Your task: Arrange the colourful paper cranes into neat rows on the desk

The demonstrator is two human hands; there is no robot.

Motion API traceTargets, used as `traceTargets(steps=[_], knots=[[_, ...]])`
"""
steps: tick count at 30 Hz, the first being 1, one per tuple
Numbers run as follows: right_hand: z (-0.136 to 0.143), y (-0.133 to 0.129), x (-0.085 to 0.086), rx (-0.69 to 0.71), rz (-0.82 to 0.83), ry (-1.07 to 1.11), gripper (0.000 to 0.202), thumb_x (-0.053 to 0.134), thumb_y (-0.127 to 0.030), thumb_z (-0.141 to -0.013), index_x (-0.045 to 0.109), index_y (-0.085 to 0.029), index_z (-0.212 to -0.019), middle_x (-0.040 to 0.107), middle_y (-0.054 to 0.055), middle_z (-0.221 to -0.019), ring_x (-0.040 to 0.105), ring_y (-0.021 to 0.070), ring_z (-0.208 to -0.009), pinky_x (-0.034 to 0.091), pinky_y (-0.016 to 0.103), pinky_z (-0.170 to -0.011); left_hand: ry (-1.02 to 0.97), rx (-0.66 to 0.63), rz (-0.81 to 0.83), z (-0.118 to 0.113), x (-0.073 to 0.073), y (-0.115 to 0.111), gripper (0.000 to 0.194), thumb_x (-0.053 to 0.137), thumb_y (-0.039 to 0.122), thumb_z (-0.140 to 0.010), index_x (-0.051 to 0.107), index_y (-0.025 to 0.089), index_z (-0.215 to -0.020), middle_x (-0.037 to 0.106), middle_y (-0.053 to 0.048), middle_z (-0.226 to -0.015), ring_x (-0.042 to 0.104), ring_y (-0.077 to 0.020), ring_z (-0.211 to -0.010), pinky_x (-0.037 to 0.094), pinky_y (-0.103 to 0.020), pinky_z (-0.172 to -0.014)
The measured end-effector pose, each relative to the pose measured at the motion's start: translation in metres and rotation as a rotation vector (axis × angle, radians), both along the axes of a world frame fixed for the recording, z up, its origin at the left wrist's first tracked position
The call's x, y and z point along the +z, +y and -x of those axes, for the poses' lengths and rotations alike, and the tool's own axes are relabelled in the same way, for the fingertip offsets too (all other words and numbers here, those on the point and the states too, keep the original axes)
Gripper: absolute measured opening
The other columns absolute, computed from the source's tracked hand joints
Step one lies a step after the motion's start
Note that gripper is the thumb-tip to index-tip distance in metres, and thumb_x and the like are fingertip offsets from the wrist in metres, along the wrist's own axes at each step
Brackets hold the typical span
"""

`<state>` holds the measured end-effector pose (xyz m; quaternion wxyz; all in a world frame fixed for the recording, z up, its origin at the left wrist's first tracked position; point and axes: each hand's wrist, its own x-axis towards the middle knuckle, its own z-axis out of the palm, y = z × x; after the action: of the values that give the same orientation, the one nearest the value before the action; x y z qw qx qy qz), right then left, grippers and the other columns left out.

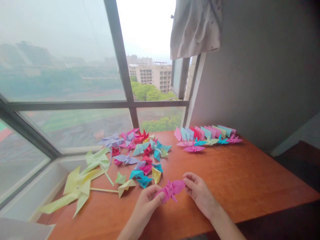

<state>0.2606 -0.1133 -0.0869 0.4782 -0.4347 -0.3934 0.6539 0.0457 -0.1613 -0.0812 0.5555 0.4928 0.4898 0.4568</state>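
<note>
A magenta folded paper crane (170, 190) is held just above the front part of the wooden table. My left hand (150, 200) pinches its left wing between thumb and fingers. At the tip of the right wing, my right hand (196, 188) has its thumb and index finger closed on the paper. The crane's wings are spread to both sides, and a small point hangs down near its middle. Beyond my hands lie a yellow folded piece (156, 175) and a blue one (144, 181).
Many coloured paper shapes, one a purple crane (126, 159), cover the table's left and middle. Yellow pinwheels (78, 187) lie at the left. Several cranes (194, 149) stand before a row of folded papers (206, 132) at the back. Windows and a wall border the table (237, 176).
</note>
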Motion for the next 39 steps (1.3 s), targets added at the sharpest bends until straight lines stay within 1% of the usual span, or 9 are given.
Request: traceTargets(steps=[3,6,10,13,20,23,29,34,39], knots=[[-0.001,-0.001,0.002,-0.140,-0.134,-0.221,0.039,0.073,-0.054,-0.073,0.066,-0.018,-0.087,0.065,0.003,-0.074,0.059,0.0163,-0.066,0.047,0.025,-0.059,0.064,0.117,-0.027,0.001,0.000,0.000,0.045,0.069,0.061,-0.074,0.066,0.016,-0.071,0.058,0.000,-0.062,0.047,-0.0134,-0.059,0.035,-0.022,-0.055],[0.003,-0.013,0.006,-0.250,-0.383,-0.481,0.032,0.060,-0.051,-0.086,0.067,-0.019,-0.088,0.068,0.007,-0.082,0.062,0.0201,-0.075,0.049,0.028,-0.067,0.086,0.187,-0.035,0.000,0.006,-0.002,0.044,0.068,0.059,-0.076,0.067,0.016,-0.072,0.058,0.000,-0.064,0.048,-0.0139,-0.060,0.036,-0.022,-0.056],[0.015,-0.035,0.009,-0.008,-0.742,-0.695,0.014,0.059,-0.033,-0.089,0.067,-0.022,-0.091,0.066,0.004,-0.077,0.060,0.0165,-0.067,0.045,0.026,-0.064,0.082,0.200,-0.029,-0.003,0.011,-0.004,0.042,0.069,0.058,-0.076,0.067,0.016,-0.072,0.058,0.000,-0.063,0.048,-0.0139,-0.060,0.037,-0.022,-0.056],[0.027,-0.041,0.008,0.050,-0.849,-0.826,0.008,0.059,-0.026,-0.088,0.065,-0.022,-0.091,0.064,0.002,-0.073,0.059,0.0159,-0.066,0.042,0.026,-0.063,0.061,0.154,-0.046,-0.005,0.011,-0.004,0.041,0.070,0.056,-0.075,0.066,0.016,-0.071,0.057,0.000,-0.065,0.049,-0.0144,-0.063,0.038,-0.022,-0.058],[0.021,-0.024,0.003,-0.048,-0.829,-0.953,0.015,0.052,-0.025,-0.092,0.066,-0.022,-0.086,0.066,0.004,-0.074,0.060,0.0161,-0.066,0.043,0.025,-0.065,0.139,0.047,-0.076,-0.005,0.006,-0.006,0.034,0.064,0.049,-0.084,0.065,0.016,-0.074,0.058,-0.001,-0.068,0.050,-0.0156,-0.066,0.039,-0.023,-0.061],[-0.009,-0.006,0.002,-0.199,-0.779,-1.054,0.021,0.050,-0.031,-0.094,0.066,-0.020,-0.084,0.068,0.005,-0.075,0.061,0.0160,-0.065,0.043,0.025,-0.065,0.209,0.023,-0.086,-0.005,0.005,-0.007,0.035,0.060,0.049,-0.086,0.064,0.016,-0.074,0.060,-0.003,-0.069,0.052,-0.0171,-0.067,0.039,-0.024,-0.062],[-0.100,0.048,-0.003,-0.553,-0.611,-1.407,0.028,0.052,-0.042,-0.091,0.067,-0.020,-0.081,0.072,0.005,-0.080,0.063,0.0177,-0.068,0.037,0.026,-0.060,0.274,-0.009,-0.110,-0.008,0.007,-0.007,0.036,0.055,0.048,-0.088,0.062,0.016,-0.073,0.058,-0.002,-0.066,0.051,-0.0167,-0.065,0.038,-0.024,-0.060],[-0.143,0.083,-0.007,-0.496,-0.378,-1.669,0.022,0.053,-0.038,-0.091,0.069,-0.022,-0.086,0.073,0.003,-0.088,0.059,0.0149,-0.065,0.025,0.025,-0.053,0.323,-0.012,-0.126,-0.010,0.009,-0.008,0.035,0.055,0.046,-0.089,0.062,0.016,-0.074,0.057,-0.001,-0.066,0.050,-0.0157,-0.064,0.036,-0.023,-0.058],[-0.144,0.104,-0.011,-0.405,-0.315,-1.796,0.023,0.052,-0.035,-0.092,0.069,-0.022,-0.085,0.070,0.004,-0.084,0.056,0.0140,-0.064,0.021,0.025,-0.053,0.348,-0.014,-0.133,-0.010,0.009,-0.009,0.035,0.053,0.046,-0.091,0.063,0.016,-0.075,0.059,-0.002,-0.068,0.053,-0.0167,-0.066,0.038,-0.023,-0.060]])
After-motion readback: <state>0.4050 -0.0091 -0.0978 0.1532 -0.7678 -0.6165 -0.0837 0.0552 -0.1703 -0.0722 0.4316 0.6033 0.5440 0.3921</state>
